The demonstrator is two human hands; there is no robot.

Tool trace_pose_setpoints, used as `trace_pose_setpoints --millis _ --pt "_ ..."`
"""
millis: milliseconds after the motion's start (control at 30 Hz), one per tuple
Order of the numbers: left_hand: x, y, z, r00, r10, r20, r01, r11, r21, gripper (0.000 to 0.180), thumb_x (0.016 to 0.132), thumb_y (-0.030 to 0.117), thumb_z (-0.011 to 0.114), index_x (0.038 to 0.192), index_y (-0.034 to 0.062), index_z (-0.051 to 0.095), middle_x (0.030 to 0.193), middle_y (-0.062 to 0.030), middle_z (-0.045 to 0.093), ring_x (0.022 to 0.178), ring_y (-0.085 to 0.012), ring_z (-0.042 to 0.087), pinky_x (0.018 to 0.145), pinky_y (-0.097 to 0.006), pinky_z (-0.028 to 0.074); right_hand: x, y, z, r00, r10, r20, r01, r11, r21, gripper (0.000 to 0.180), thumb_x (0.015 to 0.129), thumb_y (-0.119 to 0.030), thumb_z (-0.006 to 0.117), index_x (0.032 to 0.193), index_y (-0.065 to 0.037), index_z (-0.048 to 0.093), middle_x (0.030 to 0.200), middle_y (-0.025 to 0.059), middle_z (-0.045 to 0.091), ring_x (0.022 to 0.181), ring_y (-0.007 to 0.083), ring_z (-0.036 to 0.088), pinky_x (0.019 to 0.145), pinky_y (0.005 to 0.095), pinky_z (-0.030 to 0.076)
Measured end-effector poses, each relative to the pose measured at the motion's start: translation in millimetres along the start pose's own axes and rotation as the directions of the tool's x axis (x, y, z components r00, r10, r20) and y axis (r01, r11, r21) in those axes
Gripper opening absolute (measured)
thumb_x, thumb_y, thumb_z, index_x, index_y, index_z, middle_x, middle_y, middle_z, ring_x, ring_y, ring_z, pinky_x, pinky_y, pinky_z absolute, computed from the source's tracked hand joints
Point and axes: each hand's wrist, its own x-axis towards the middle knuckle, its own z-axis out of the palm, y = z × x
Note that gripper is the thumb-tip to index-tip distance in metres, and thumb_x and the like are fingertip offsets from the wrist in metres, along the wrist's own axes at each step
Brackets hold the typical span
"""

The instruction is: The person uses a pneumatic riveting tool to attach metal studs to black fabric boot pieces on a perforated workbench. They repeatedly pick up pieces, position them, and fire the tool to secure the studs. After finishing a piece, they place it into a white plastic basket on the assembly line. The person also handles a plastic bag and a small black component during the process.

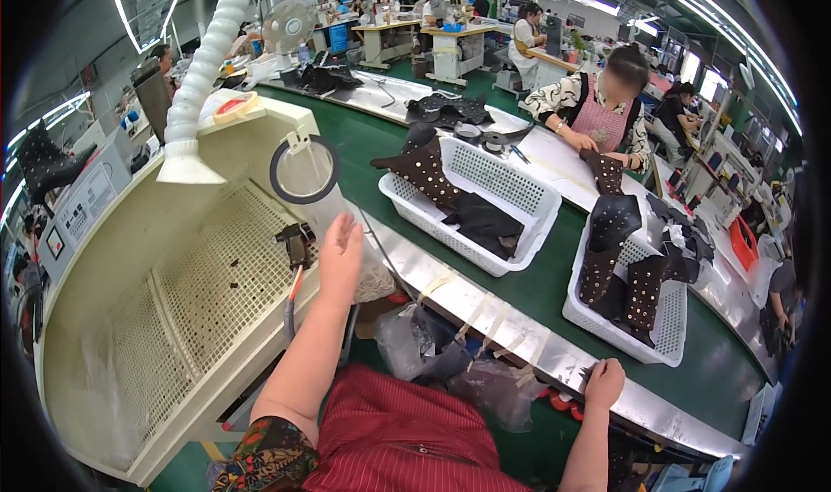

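Observation:
My left hand [341, 250] reaches up beside a clear plastic cylinder with a black round rim [303, 170], clipped at the corner of a cream booth. Its fingers are stretched out and hold nothing that I can see; whether they touch the clear plastic I cannot tell. Low at the right, my right hand [605, 383] is closed over the metal edge of the bench, and a small dark scrap [586, 373] pokes out by its fingers. Past it, a white basket [575, 300] bears black studded boot uppers [649, 289].
The cream booth [95, 271] with a mesh floor and a white hose [201, 85] fills the left. Another white basket [424, 219] with studded uppers stands on the green conveyor belt [537, 297]. Across it, a co-worker in a pink apron [597, 128] handles a dark upper. Plastic bags [415, 340] hang below.

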Motion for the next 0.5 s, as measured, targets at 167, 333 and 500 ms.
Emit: trace_pose_setpoints --millis 167,333,500 --pt "25 -7 30 0.986 -0.162 0.039 0.166 0.973 -0.159 0.04 0.095 0.02 0.052 0.125 -0.0059 0.047 0.114 -0.0173 0.06 0.104 -0.0201 0.058 0.09 -0.031 0.046 1 -3 -3 1.0 -0.01 -0.015 0.01 1.0 0.005 0.015 0.083 -0.013 0.056 0.073 -0.003 0.053 0.074 0.0149 0.057 0.076 0.0353 0.054 0.068 0.0462 0.043" --pt "12 3 47 0.968 -0.245 0.064 0.253 0.928 -0.272 0.026 0.096 0.019 0.051 0.111 -0.0013 0.056 0.101 -0.0126 0.064 0.089 -0.0165 0.062 0.079 -0.028 0.051 0 -2 -6 1.0 -0.007 -0.015 0.008 1.0 0.024 0.017 0.084 -0.014 0.056 0.072 -0.002 0.052 0.074 0.0161 0.056 0.075 0.0361 0.054 0.068 0.0463 0.042" --pt "4 -1 45 0.979 -0.202 -0.004 0.18 0.88 -0.44 0.023 0.095 0.019 0.053 0.104 -0.0016 0.058 0.091 -0.0091 0.065 0.079 -0.0129 0.061 0.074 -0.026 0.051 2 -4 -5 0.999 -0.036 -0.02 0.036 0.999 -0.007 0.016 0.082 -0.012 0.056 0.07 -0.002 0.052 0.073 0.0152 0.056 0.074 0.0355 0.054 0.067 0.0467 0.043"
